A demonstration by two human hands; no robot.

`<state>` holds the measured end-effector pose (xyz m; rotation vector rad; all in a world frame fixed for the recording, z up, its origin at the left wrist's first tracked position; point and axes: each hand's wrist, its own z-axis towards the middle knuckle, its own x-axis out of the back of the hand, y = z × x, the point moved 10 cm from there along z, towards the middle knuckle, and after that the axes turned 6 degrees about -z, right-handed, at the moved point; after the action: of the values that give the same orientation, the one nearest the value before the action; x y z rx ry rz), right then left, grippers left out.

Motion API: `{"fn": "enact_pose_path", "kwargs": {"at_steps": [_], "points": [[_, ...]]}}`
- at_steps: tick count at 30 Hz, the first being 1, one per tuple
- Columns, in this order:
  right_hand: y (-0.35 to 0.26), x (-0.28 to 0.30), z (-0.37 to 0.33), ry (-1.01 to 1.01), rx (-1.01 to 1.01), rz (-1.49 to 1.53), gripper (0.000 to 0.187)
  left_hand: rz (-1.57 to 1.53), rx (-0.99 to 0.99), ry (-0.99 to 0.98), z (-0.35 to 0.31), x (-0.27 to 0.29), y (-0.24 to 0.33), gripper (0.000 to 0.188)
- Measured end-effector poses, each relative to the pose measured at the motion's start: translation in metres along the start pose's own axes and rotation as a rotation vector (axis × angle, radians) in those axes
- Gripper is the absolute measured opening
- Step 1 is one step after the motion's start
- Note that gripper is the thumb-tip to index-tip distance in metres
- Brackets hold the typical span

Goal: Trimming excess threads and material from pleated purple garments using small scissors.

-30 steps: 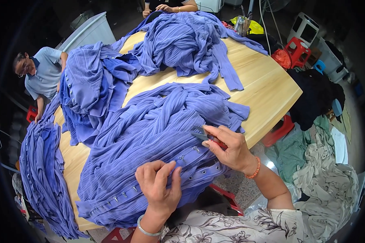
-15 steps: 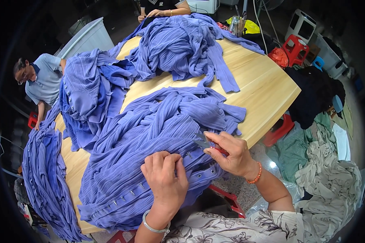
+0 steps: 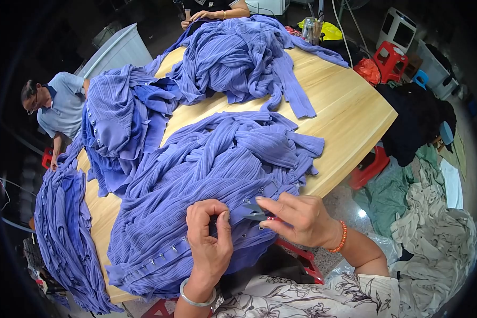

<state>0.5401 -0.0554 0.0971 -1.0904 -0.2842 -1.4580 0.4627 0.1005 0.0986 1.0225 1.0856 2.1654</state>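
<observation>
Thread snips (image 3: 255, 213) with grey blades and a red handle are gripped in my right hand (image 3: 305, 220), blades pointing left. My left hand (image 3: 209, 238) is closed, thumb against the curled fingers; anything pinched there is too small to make out. It is just left of the blade tips. Both hands are over a purple ribbed garment (image 3: 164, 212), heaped at the table's near edge. Metal fasteners line its front edge, and ringed holes show near the snips.
More purple garments lie on the wooden table (image 3: 350, 122): a far heap (image 3: 222, 63), a left heap (image 3: 111, 111) and a pile (image 3: 63, 233) over the left edge. Two people work across and at left. Red stools (image 3: 392, 61) and grey cloth (image 3: 429, 238) are at right.
My right hand has moved slightly down and left, bringing the snips nearer my left hand. The left hand has turned and come off the fabric a little, thumb and fingers together.
</observation>
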Motion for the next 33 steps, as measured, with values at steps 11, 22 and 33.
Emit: {"fn": "enact_pose_path", "kwargs": {"at_steps": [11,22,33], "points": [[-0.008,-0.010,0.008,0.011,-0.021,0.059,0.042,-0.025,-0.034,0.012,-0.005,-0.004,0.002,0.007],[-0.010,-0.008,0.009,0.064,-0.021,0.085,0.038,0.047,-0.129,0.020,-0.014,-0.005,0.013,0.009],[0.025,0.012,-0.005,0.075,-0.188,-0.031,0.045,-0.169,-0.324,-0.763,-0.076,-0.080,0.056,0.021]]}}
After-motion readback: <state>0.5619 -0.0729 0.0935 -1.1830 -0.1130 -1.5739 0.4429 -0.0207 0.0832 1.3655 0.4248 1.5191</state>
